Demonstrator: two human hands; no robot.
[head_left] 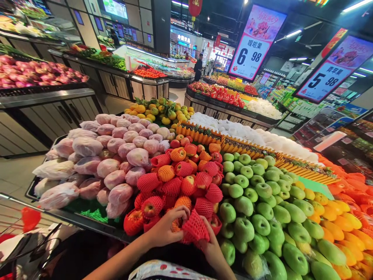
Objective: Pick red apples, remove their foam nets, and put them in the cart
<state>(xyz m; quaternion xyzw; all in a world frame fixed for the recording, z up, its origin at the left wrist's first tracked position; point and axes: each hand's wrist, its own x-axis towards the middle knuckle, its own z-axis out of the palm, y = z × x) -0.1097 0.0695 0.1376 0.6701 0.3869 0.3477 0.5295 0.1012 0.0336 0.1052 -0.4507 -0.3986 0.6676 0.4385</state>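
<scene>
- Head view: my left hand [166, 229] lies palm down at the near edge of the apple pile [180, 182], fingers curled over a netted apple [175, 225]; the grip looks closed lightly on it, though the fingertips are hidden behind the fruit.
- My right hand [211, 243] comes up from below, just beside the left, fingers pinching a red foam net [194, 227]. That grip is shut on the net; I cannot tell whether an apple sits inside it.
- Both forearms reach in from the bottom edge, wrists close together, hands almost touching over the front of the surface [96, 227].
- To do this well, I judge: steady the fruit with the left, pull the net with the right in small tugs, and keep neighbouring apples from rolling off the stack.
- Green apples [256, 202] lie just right of the hands; bagged fruit [110, 163] sits to the left, with a cart [17, 217] near my left elbow.
</scene>
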